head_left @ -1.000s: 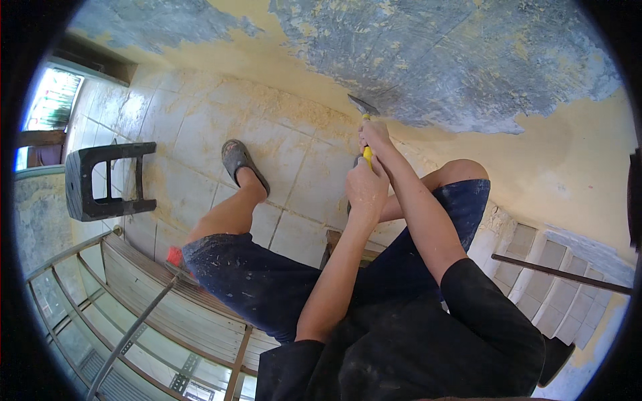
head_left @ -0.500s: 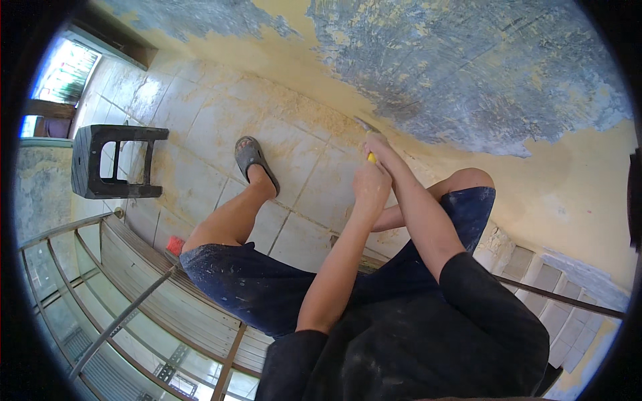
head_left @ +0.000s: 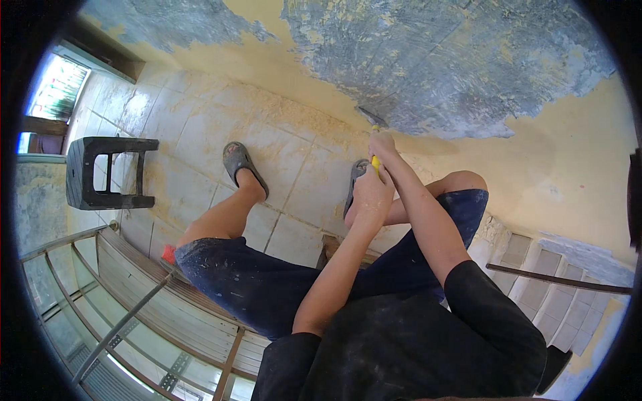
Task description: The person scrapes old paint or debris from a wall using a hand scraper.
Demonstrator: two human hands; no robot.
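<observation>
I hold a scraper with a yellow handle and a flat grey metal blade (head_left: 370,120) in both hands. Only a short strip of the yellow handle shows between my hands; the blade sticks out past my right hand (head_left: 382,144) and its edge lies against the wall, right at the border where the rough blue-grey scraped patch (head_left: 441,60) meets the pale yellow paint (head_left: 568,167). My right-hand fingers are wrapped tight around the upper handle, and my left hand (head_left: 372,195) is closed around the lower end, just below the right one, so the two hands almost touch. I sit with knees apart in paint-speckled dark blue shorts (head_left: 261,281), my grey sandals (head_left: 242,164) on the dusty tiled floor (head_left: 200,134), which is strewn with yellow flakes along the wall's foot. A black plastic stool (head_left: 100,172) lies tipped on its side, well apart to my left.

Compared with half a second ago, my grip is unchanged and the blade rests at nearly the same spot on the patch's lower edge.
</observation>
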